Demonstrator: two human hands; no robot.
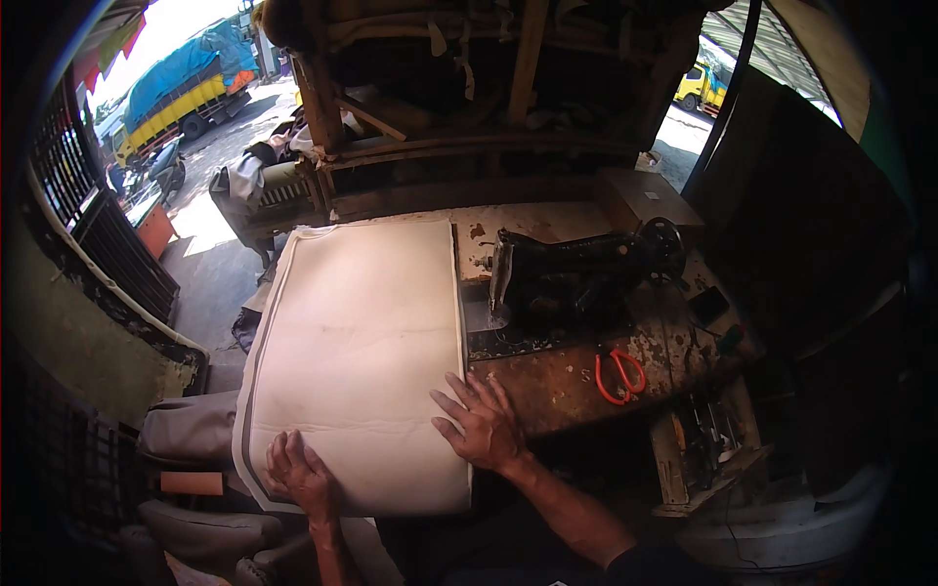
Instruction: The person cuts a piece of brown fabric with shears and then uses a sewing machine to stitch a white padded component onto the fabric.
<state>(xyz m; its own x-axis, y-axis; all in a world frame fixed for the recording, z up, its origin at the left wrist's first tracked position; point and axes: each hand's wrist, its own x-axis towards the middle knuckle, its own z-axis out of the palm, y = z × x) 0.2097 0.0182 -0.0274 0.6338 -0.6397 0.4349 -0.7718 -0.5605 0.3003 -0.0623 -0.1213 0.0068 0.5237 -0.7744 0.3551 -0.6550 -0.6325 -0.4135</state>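
A cream padded rectangular panel (357, 322) with stitched edges lies on the worktable (557, 386), left of a black sewing machine (586, 269). My left hand (298, 469) rests on the panel's lower left part, fingers slightly bent and apart. My right hand (474, 425) lies with fingers spread across the panel's right edge, below the machine. Red-handled scissors (618, 379) rest on the tabletop to the right of my right hand.
A wooden frame (528, 68) rises behind the table. A box (645, 195) sits at the back right, a small wooden rack (674, 459) below right. Grey upholstered pieces (210, 532) lie lower left. Outside are trucks (195, 93) and a motorbike (161, 171).
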